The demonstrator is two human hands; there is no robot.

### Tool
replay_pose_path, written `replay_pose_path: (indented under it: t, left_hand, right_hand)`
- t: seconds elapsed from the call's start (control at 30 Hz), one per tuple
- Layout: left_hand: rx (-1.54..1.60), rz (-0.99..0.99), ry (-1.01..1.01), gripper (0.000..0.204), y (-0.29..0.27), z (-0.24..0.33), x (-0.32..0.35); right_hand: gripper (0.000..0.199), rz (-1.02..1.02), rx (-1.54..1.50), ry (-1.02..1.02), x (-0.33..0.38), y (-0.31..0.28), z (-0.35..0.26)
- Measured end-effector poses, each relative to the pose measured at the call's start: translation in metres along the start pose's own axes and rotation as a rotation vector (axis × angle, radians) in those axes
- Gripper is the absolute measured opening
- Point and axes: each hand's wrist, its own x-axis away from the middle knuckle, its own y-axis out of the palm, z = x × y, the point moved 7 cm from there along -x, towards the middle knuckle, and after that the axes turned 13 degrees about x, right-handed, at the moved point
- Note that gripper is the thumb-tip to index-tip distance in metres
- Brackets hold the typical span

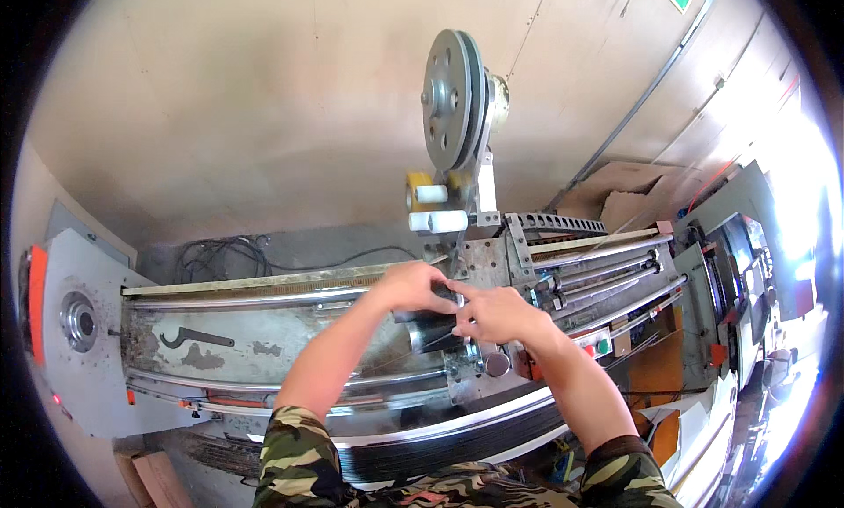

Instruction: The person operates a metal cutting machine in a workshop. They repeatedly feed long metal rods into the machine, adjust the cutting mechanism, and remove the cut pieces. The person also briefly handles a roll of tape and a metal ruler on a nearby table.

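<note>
Both hands meet over the machine's carriage. My left hand (413,288) is closed, its fingers curled toward a small dark part at their tips. What it grips is too hidden to name. From the other side my right hand (499,315) reaches in, index finger touching that same spot and thumb bent below; whatever lies between them cannot be made out. Just under the hands sits a shiny dark metal cylinder (431,335), partly covered by the fingers. A round metal knob (498,364) stands nearer me, below my right hand.
Above the carriage rises a large grey pulley wheel (448,99), with white rollers (448,220) and a yellow roll (415,191) under it. A hook spanner (198,337) lies on the bed at left. Long metal rails (255,299) run along the bed. Black cables (224,257) lie behind.
</note>
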Motion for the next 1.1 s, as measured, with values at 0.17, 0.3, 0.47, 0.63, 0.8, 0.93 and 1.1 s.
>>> replay_pose_path:
  t: [0.17, 0.3, 0.47, 0.63, 0.8, 0.93, 1.1]
  left_hand:
    - [0.074, 0.402, -0.042, 0.036, 0.005, 0.006, 0.009]
    - [-0.043, 0.579, 0.261, 0.014, 0.017, 0.029, 0.018]
    - [-0.324, 0.698, 0.512, 0.013, 0.030, 0.060, 0.042]
    - [-0.174, 0.712, 0.373, 0.017, 0.016, 0.072, 0.066]
    - [0.076, 0.622, 0.135, 0.023, 0.032, 0.027, 0.069]
    - [0.243, 0.605, 0.044, 0.019, 0.039, 0.024, 0.069]
    - [0.453, 0.459, 0.158, 0.013, 0.047, 0.013, 0.068]
  right_hand:
    - [0.026, -0.044, -0.023, -0.078, -0.007, 0.003, 0.019]
    - [0.035, 0.175, -0.022, -0.044, 0.035, 0.017, 0.060]
    - [0.034, 0.120, -0.220, 0.096, 0.066, 0.028, 0.093]
    - [0.026, 0.111, -0.294, 0.156, 0.055, 0.038, 0.111]
    - [0.023, 0.169, -0.355, 0.154, 0.039, 0.040, 0.112]
    - [0.022, 0.179, -0.380, 0.206, 0.041, 0.046, 0.121]
    - [0.024, 0.374, -0.266, 0.237, 0.045, 0.045, 0.121]
